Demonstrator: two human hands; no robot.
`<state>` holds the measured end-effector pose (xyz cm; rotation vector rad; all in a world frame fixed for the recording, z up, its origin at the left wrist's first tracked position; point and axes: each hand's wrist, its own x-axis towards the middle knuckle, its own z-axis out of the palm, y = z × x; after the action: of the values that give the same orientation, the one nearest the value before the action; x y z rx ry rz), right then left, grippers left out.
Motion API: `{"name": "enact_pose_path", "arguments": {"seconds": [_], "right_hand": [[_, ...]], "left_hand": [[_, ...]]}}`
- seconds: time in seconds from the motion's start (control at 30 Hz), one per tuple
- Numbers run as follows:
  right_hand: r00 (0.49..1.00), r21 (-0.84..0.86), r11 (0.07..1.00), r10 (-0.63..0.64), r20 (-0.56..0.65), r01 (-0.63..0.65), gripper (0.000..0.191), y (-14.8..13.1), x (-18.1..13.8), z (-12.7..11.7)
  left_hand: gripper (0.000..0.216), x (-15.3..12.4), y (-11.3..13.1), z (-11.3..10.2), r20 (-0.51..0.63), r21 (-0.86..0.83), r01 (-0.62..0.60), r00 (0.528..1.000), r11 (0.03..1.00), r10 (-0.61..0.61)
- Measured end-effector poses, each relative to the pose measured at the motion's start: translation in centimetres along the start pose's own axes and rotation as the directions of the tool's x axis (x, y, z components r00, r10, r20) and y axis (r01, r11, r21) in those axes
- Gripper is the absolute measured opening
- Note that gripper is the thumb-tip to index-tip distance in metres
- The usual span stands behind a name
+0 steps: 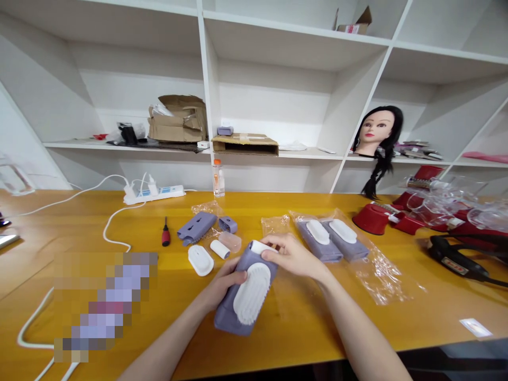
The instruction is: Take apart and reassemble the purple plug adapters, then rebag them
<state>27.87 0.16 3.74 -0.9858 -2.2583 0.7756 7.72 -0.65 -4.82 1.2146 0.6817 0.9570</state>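
My left hand [222, 284] is wrapped round a purple-grey box-shaped device [234, 321], tilted above the table's front part. A white oval pad [254, 293] with ridges or short bristles sits on its upward face. My right hand [291, 255] pinches the white end piece [257, 247] at the device's far end, thumb on the near side. Left of the device lie a white oval cap [200, 260], a small white cylinder [219, 249], a clear cover [230, 241], a purple end part [227, 224] and a purple shell [197, 227].
A red-and-black screwdriver [165, 235] lies at left, near a power strip [154, 194] with white cables. At right, two similar devices [322, 248] rest on clear plastic bags [377, 270]. Beyond are red-based parts [371, 218], a black tool [456, 259] and a mannequin head [375, 129].
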Motion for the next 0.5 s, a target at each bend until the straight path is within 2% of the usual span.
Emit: {"name": "enact_pose_path", "arguments": {"seconds": [0.17,0.27,0.33,0.4,0.5], "right_hand": [[0.991,0.271,0.956,0.129,-0.028,-0.117,0.022,0.6,0.5,1.1],[0.979,0.284,0.950,0.167,-0.118,-0.128,0.022,0.5,1.0,1.7],[0.955,0.373,0.915,0.234,-0.182,-0.153,0.017,0.1,1.2,2.2],[0.925,0.568,0.801,0.340,-0.172,-0.189,0.014,0.0,1.3,2.6],[0.876,0.797,0.553,0.478,-0.066,-0.242,0.014,0.2,1.4,3.0]], "left_hand": [[0.037,0.0,-0.1,0.0,-0.031,-0.003,-0.002,1.000,1.000,0.002],[0.031,0.2,0.1,0.3,-0.052,-0.036,0.004,0.999,0.999,-0.005],[0.031,0.3,0.3,0.5,-0.019,-0.058,0.005,1.000,0.998,-0.006],[0.032,0.4,0.5,0.7,-0.001,-0.071,0.001,1.000,0.997,-0.001],[0.030,0.5,0.8,0.8,-0.003,-0.085,-0.014,1.000,0.996,0.014]]}}
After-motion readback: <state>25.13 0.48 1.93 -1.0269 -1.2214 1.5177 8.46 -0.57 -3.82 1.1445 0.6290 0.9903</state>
